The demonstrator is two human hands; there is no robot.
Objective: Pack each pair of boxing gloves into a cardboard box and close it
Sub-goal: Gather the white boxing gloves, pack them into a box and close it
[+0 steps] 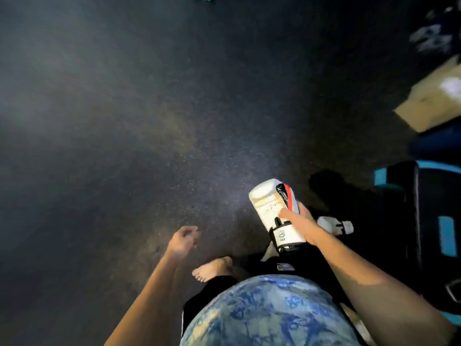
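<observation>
Boxing glove (267, 203), glossy white, rounded

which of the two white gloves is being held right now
The white glove with the red and black stripe, gripped by the right hand. The other white glove lies on the floor beside it, untouched.

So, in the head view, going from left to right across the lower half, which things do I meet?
left hand, holding nothing → bare foot → white boxing glove, gripped by the right hand → second white glove → black and teal padded gear at the right edge.
</observation>
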